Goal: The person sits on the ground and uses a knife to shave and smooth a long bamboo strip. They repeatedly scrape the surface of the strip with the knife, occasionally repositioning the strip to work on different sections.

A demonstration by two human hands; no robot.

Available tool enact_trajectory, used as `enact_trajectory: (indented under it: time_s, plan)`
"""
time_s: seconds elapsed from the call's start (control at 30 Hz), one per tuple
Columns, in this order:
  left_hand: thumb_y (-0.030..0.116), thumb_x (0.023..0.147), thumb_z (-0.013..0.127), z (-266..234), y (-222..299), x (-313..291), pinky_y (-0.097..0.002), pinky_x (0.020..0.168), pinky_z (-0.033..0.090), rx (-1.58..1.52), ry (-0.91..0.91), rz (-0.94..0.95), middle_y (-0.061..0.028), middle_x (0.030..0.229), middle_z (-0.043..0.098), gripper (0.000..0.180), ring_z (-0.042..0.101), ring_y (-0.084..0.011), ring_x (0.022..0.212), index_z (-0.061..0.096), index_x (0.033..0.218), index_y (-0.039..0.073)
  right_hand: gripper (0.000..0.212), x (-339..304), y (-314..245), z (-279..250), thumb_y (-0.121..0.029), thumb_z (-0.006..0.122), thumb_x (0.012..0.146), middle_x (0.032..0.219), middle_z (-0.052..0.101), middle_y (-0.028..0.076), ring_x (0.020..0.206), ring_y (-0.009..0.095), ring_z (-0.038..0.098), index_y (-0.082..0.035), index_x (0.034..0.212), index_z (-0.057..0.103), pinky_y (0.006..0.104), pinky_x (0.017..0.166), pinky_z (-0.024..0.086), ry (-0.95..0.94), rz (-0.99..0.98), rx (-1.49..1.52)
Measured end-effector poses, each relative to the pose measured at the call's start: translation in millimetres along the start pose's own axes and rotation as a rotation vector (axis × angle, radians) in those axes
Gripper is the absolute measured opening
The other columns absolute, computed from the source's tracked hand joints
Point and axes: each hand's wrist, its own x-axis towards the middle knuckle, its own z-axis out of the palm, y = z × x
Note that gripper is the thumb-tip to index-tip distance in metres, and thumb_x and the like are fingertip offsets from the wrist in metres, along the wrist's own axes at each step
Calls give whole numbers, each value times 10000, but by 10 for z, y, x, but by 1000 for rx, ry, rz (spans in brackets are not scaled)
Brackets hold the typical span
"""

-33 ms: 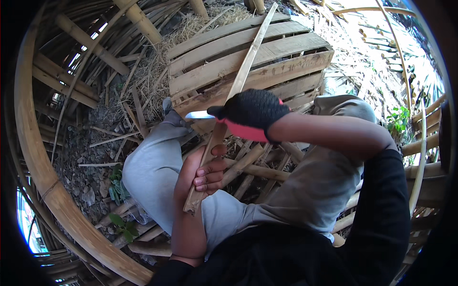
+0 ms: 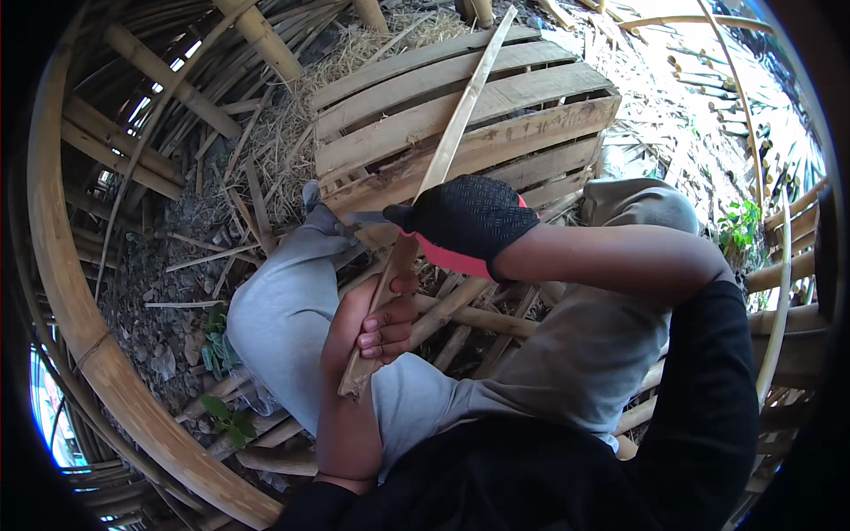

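A long, flat bamboo strip (image 2: 467,106) slants from my lap up across a slatted wooden crate (image 2: 376,146). My bare left hand (image 2: 381,326) is closed round the strip near its lower end, fingers wrapped over it. My right hand (image 2: 469,221), in a black and red glove, lies across the strip just above the left one. It is closed on a knife, whose blade (image 2: 365,217) juts out to the left past the strip. The knife's handle is hidden inside the glove.
My bent legs in grey trousers (image 2: 292,310) frame the work. Bamboo poles and offcuts (image 2: 482,317) lie between them. A thick curved bamboo pole (image 2: 88,327) runs down the left side. Straw (image 2: 345,49) lies beyond the crate, and small green plants (image 2: 232,423) grow at left.
My right hand has tilted and shifted slightly downward along the strip. The knife blade, bright before, now looks dull grey. My left hand and the strip have barely moved.
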Motion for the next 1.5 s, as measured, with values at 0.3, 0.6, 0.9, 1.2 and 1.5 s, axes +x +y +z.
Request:
enact_trajectory:
  time_s: [0.3, 0.6, 0.9, 1.2, 1.5]
  plan:
    - [262, 1082, 262, -37, 3, 1, -201, 308, 371, -168, -109, 51, -8, 533, 455, 253, 453, -85, 357, 426, 996, 90, 241, -64, 117, -115, -361, 589, 948, 910, 693, 93, 832, 298, 699, -192, 1055, 723, 419, 699, 559, 60, -175, -80]
    - [254, 1082, 272, 65, -94, -4, -189, 293, 342, -184, -61, 23, 22, 506, 418, 239, 408, -56, 333, 421, 981, 96, 226, -35, 416, 105, -291, 598, 917, 887, 705, 39, 783, 237, 717, -222, 1106, 700, 384, 597, 555, 233, -478, -316]
    - [248, 1065, 306, 222, -109, -21, -166, 275, 239, -1, 104, 49, 84, 499, 317, 197, 295, -6, 324, 435, 956, 147, 207, 219, 696, 4, -271, 649, 865, 748, 686, 58, 696, 244, 712, -206, 1056, 693, 382, 558, 550, 319, -401, -390]
    - [262, 1073, 273, 115, -88, -49, -184, 266, 297, -121, -5, 0, 57, 495, 373, 227, 353, -25, 317, 425, 957, 138, 108, 98, 602, 164, -278, 647, 879, 701, 650, 63, 649, 250, 687, -184, 905, 694, 374, 556, 545, 306, -496, -376]
    - [276, 1077, 260, 76, -116, -127, -182, 285, 349, -217, -82, 14, 36, 498, 415, 249, 417, -46, 330, 404, 958, 111, 247, 59, 584, 249, -392, 672, 866, 727, 673, 62, 633, 260, 678, -147, 886, 665, 400, 525, 521, 347, -642, -273]
